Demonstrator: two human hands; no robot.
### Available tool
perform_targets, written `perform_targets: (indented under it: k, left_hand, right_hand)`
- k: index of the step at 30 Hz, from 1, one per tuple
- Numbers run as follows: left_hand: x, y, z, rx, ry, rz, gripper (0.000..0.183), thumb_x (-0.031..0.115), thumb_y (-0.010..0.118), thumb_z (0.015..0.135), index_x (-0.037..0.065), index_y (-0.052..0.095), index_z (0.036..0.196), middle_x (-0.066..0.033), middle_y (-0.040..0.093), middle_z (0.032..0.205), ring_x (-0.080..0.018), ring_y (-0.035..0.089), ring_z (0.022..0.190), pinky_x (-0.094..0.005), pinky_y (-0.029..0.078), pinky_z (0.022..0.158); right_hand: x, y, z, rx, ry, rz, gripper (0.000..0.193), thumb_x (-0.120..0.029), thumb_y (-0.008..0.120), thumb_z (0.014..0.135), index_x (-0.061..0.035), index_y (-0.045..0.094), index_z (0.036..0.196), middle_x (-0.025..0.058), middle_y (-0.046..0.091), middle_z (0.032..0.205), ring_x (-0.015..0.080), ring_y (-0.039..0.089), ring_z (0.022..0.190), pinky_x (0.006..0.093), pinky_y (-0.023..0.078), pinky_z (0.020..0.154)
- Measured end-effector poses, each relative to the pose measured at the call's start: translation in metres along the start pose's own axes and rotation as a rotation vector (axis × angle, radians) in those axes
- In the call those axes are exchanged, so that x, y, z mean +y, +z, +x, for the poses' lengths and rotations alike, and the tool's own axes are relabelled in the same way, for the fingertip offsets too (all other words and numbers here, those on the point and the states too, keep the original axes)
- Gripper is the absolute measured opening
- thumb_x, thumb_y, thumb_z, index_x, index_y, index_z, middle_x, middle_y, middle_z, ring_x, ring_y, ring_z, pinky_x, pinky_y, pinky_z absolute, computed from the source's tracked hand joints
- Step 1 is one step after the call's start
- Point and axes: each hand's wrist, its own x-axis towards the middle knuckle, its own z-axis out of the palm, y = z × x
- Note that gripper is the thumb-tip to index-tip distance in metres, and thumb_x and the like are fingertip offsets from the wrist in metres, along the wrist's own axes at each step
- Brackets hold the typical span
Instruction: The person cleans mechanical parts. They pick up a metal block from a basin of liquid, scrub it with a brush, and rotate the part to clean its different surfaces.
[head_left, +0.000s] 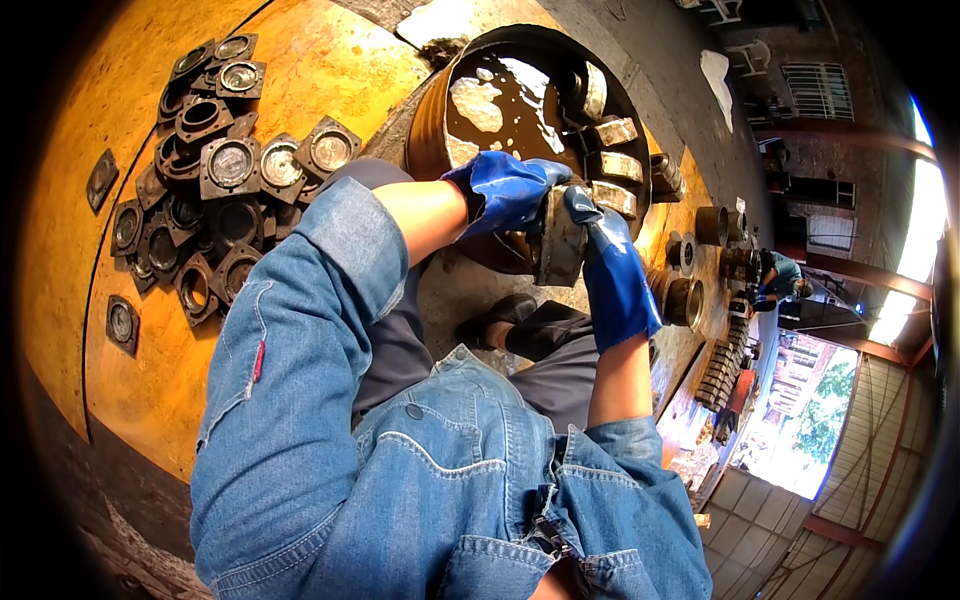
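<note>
Both my hands wear blue rubber gloves and grip one dark metal part [562, 240], a thick block with a flat side, at the near rim of a round metal tub [428, 125]. My left hand [515, 185] is closed on its upper left edge. On its right side, my right hand [608, 245] is closed with the thumb near the top. The part's far side is hidden by the gloves. Dark liquid [515, 115] with pale patches of reflected light lies in the tub. Several ring-shaped metal parts [615, 167] sit along the tub's right inner wall.
To the left, a heap of square-flanged metal rings [230, 165] covers part of the yellow floor plate [330, 60]. More cylindrical parts [683, 300] stand right of the tub, beyond them a row of stacked parts [722, 375]. Another person [785, 275] is farther off. My shoe [500, 318] is below the tub.
</note>
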Motion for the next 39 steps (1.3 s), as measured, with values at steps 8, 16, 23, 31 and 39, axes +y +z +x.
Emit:
perform_targets:
  k: [8, 16, 23, 31, 39]
  left_hand:
    - [-0.017, -0.004, 0.011, 0.089, 0.199, 0.582, 0.054, 0.031, 0.062, 0.106, 0.01, 0.053, 0.155, -0.0191, 0.058, 0.153, -0.0309, 0.055, 0.143, -0.0386, 0.044, 0.119]
    - [-0.011, -0.007, 0.012, -0.017, 0.05, 0.349, 0.052, 0.034, 0.055, 0.109, 0.016, 0.051, 0.158, -0.0131, 0.067, 0.14, -0.016, 0.068, 0.103, -0.0288, 0.054, 0.086]
    - [-0.003, -0.004, -0.004, 0.07, 0.126, 0.496, 0.057, 0.032, 0.055, 0.109, 0.016, 0.045, 0.163, -0.0128, 0.066, 0.142, -0.0176, 0.069, 0.106, -0.03, 0.054, 0.088]
    - [-0.009, -0.002, 0.004, 0.032, 0.055, 0.171, 0.054, 0.026, 0.052, 0.109, 0.016, 0.045, 0.162, -0.0117, 0.071, 0.121, -0.0169, 0.07, 0.086, -0.0316, 0.054, 0.071]
    - [-0.027, -0.006, 0.016, 0.075, 0.168, 0.42, 0.054, 0.03, 0.057, 0.109, 0.013, 0.048, 0.16, -0.0109, 0.068, 0.137, -0.0162, 0.069, 0.1, -0.0287, 0.054, 0.083]
  right_hand:
    - [-0.005, 0.005, -0.004, -0.025, -0.067, -0.038, 0.049, -0.045, 0.073, 0.099, 0.0017, 0.071, 0.115, 0.0031, 0.066, 0.098, 0.0127, 0.057, 0.088, 0.0282, 0.046, 0.075]
    - [-0.013, 0.003, -0.005, -0.016, 0.043, -0.092, 0.049, -0.047, 0.07, 0.1, 0.0012, 0.074, 0.104, 0.001, 0.064, 0.091, 0.0123, 0.055, 0.083, 0.0283, 0.045, 0.072]
    - [-0.01, 0.006, -0.003, 0.002, 0.0, -0.035, 0.046, -0.046, 0.073, 0.099, 0.0, 0.072, 0.104, -0.0001, 0.061, 0.088, 0.0118, 0.053, 0.08, 0.028, 0.044, 0.07]
    - [-0.006, 0.004, -0.003, 0.048, 0.004, -0.114, 0.047, -0.048, 0.074, 0.098, -0.0018, 0.071, 0.103, -0.0028, 0.055, 0.083, 0.0104, 0.048, 0.076, 0.027, 0.04, 0.065]
    - [-0.002, 0.006, 0.002, 0.04, -0.003, -0.04, 0.043, -0.046, 0.074, 0.099, -0.0036, 0.071, 0.1, -0.0031, 0.056, 0.082, 0.01, 0.048, 0.074, 0.0269, 0.038, 0.063]
